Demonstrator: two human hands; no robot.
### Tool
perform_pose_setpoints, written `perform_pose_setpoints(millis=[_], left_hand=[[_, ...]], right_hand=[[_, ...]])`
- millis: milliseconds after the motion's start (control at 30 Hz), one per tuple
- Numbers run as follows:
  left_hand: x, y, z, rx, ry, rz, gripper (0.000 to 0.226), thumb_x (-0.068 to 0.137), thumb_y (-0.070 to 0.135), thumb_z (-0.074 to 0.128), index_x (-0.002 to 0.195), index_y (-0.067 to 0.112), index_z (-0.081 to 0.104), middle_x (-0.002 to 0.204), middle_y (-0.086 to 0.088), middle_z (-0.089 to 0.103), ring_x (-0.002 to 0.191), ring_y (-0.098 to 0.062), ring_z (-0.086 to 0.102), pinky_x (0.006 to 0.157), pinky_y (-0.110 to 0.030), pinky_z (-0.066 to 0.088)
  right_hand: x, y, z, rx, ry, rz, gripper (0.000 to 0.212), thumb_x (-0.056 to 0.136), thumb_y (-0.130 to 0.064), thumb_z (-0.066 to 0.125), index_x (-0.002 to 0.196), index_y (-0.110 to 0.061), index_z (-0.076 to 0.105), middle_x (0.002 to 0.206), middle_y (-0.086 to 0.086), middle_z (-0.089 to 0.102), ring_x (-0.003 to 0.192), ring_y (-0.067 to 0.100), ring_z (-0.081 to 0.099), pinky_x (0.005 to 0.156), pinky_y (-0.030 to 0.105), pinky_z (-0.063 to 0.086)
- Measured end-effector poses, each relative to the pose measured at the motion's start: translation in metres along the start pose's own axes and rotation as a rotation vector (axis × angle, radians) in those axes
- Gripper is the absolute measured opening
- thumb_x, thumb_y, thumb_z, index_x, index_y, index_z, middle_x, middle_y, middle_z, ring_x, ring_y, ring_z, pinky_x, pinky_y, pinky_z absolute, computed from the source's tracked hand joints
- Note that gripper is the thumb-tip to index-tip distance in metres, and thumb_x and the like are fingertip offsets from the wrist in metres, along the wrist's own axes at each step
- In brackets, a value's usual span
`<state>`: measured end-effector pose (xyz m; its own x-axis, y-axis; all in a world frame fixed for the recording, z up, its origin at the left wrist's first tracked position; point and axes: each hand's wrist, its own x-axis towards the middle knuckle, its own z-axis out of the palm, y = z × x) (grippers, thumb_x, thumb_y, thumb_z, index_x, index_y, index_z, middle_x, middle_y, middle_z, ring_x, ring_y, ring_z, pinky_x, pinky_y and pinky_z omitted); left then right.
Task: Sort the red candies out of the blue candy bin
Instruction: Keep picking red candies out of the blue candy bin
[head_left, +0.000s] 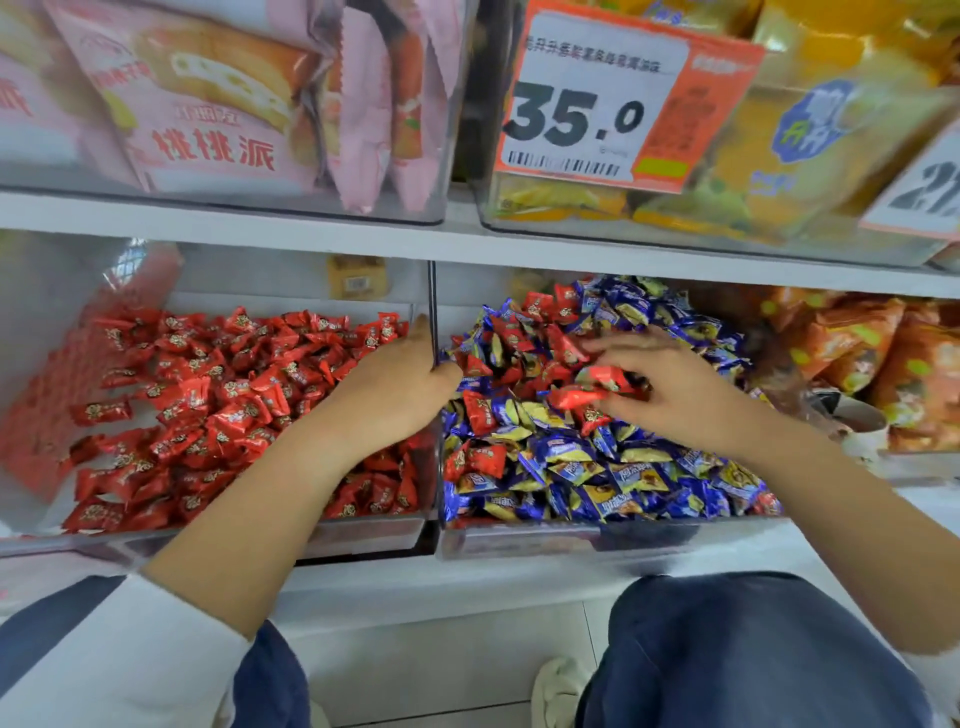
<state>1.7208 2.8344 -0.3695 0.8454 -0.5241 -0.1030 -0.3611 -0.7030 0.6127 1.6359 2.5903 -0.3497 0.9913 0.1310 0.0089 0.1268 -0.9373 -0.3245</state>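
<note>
Red candies (563, 347) lie scattered through the upper and middle part of the blue candy bin (519, 535), mixed among blue-and-yellow wrapped pieces. Step in hand, by judgement: gathering. The right hand (670, 395) holds two red pieces (592, 387) in its curled fingers (618, 345). The left hand (400, 384) rests on the divider (430, 291), fingers relaxed over the red candy bin (363, 535), which holds red pieces only. Next move calls for carrying the gathered pieces leftward across the divider.

You face a white shelf (311, 236) stacked with pink packets (208, 104), a price tag (597, 98) reading 35.0, and a pale tiled floor (441, 670) below.
</note>
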Motion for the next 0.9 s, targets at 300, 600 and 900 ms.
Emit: perform_pose_setpoints(millis=[300,600,900], left_hand=[[0.003,-0.002,0.004,0.016,0.008,-0.021,0.056,0.095,0.027,0.04,0.147,0.01,0.024,0.111,-0.011,0.063,0.095,-0.026,0.06,0.086,-0.043,0.048],[0.007,-0.008,0.006,0.004,0.008,-0.001,0.054,0.093,0.028,0.04,0.142,0.012,0.027,0.119,-0.011,0.056,0.103,-0.028,0.055,0.088,-0.044,0.047],[0.006,-0.011,0.002,-0.01,-0.032,0.019,0.074,0.076,0.046,0.027,0.141,0.012,0.031,0.122,-0.007,0.051,0.102,-0.025,0.054,0.087,-0.044,0.047]], right_hand=[[0.029,-0.04,-0.002,0.11,0.019,0.023,0.034,0.09,-0.022,0.059,0.122,-0.03,0.059,0.135,-0.007,0.051,0.124,0.008,0.043,0.102,0.021,0.028],[0.146,-0.058,0.061,-0.32,-0.555,0.14,0.049,0.087,-0.042,0.052,0.134,-0.028,0.047,0.137,0.008,0.047,0.114,0.027,0.052,0.092,0.036,0.047],[0.141,-0.066,0.051,-0.536,-0.686,0.136,0.035,0.093,-0.025,0.048,0.123,-0.008,0.054,0.111,0.01,0.059,0.086,0.022,0.053,0.066,0.029,0.044]])
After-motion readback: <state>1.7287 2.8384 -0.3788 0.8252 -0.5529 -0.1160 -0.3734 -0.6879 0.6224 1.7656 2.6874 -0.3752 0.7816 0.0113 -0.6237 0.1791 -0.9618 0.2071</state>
